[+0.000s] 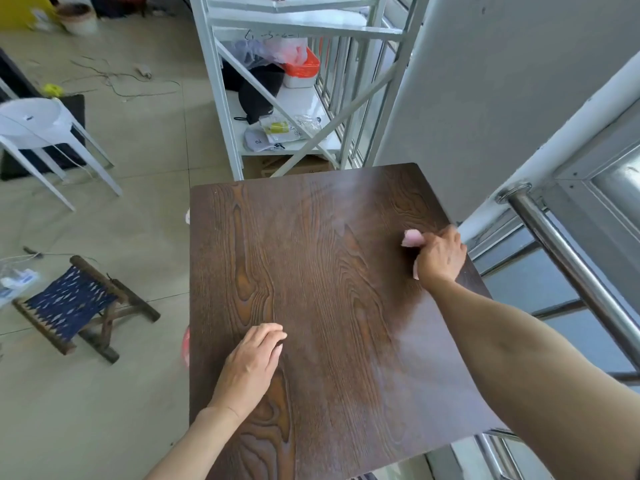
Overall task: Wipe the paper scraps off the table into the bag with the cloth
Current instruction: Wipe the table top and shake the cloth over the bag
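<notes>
A dark brown wood-grain table (322, 258) fills the middle of the head view. My right hand (440, 254) is at the table's right edge, shut on a pink cloth (412, 238) that sticks out to the left of the fingers. My left hand (251, 365) lies flat on the tabletop near its left front part, fingers together, holding nothing. A strip of red-pink bag (186, 344) shows just past the table's left edge, mostly hidden below the top. No paper scraps show on the tabletop.
A small folding stool (83, 303) with a blue woven seat stands on the tiled floor at the left. A white plastic chair (45, 133) is further back left. A white metal shelf rack (277, 98) stands behind the table. A steel railing (568, 254) runs along the right.
</notes>
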`<state>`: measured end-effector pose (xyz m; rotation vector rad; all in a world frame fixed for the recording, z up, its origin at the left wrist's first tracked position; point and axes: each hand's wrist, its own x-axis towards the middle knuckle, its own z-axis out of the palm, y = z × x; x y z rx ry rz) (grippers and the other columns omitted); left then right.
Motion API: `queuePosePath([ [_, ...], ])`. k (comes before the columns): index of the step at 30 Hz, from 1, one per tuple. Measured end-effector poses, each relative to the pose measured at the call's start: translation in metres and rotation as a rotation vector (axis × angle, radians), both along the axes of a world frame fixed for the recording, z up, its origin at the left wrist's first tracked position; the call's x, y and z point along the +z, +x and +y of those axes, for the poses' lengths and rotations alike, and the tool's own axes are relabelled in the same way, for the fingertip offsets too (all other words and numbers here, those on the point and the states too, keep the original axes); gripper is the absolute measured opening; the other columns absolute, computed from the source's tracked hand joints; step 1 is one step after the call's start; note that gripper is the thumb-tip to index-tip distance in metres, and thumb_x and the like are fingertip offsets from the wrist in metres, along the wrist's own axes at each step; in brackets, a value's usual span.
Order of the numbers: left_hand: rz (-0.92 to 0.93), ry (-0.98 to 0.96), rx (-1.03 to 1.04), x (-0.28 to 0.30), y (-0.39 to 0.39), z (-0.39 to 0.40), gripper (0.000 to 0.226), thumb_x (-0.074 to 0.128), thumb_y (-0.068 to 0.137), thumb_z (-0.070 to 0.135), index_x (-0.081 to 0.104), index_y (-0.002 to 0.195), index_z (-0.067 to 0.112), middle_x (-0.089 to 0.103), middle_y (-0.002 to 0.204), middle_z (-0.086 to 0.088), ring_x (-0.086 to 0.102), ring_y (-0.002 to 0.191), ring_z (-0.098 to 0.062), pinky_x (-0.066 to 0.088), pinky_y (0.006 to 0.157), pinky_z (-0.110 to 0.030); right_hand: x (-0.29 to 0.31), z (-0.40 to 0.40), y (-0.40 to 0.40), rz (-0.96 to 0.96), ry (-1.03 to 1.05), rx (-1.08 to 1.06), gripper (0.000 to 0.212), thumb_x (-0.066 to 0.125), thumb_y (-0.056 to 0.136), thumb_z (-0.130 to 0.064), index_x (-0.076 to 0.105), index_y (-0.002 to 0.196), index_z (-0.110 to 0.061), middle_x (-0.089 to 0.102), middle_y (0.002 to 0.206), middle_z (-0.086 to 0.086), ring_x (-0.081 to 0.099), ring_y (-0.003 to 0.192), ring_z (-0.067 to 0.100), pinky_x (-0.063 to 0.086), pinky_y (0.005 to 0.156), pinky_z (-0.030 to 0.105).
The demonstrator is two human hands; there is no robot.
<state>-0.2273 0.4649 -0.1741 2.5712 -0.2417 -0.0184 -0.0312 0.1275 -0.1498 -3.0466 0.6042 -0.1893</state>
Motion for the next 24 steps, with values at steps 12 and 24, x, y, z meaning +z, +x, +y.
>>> queuePosePath([
  [12, 0.011, -0.001, -0.055, -0.006, -0.007, 0.010, 0.031, 0.040, 0.095, 0.025, 0.058, 0.119, 0.020, 0.051, 0.128, 0.011, 0.047, 0.120, -0.003, 0.047, 0.098, -0.025, -0.022, 0.149, -0.039, 0.063, 0.220, 0.236, 0.038, 0.038, 0.092, -0.002, 0.051, 0.128, -0.005, 0.044, 0.126, 0.015, 0.044, 0.114, 0.034, 0.047, 0.084, 0.047],
  [24, 0.011, 0.105, -0.050, 0.002, -0.024, 0.030, 0.035, 0.062, 0.087, 0.018, 0.059, 0.121, 0.018, 0.054, 0.132, 0.006, 0.049, 0.122, -0.010, 0.052, 0.093, -0.029, 0.000, 0.258, -0.074, 0.267, 0.500, 0.819, 0.045, 0.049, 0.089, -0.010, 0.050, 0.134, -0.014, 0.054, 0.116, 0.015, 0.056, 0.108, 0.034, 0.047, 0.089, 0.041],
])
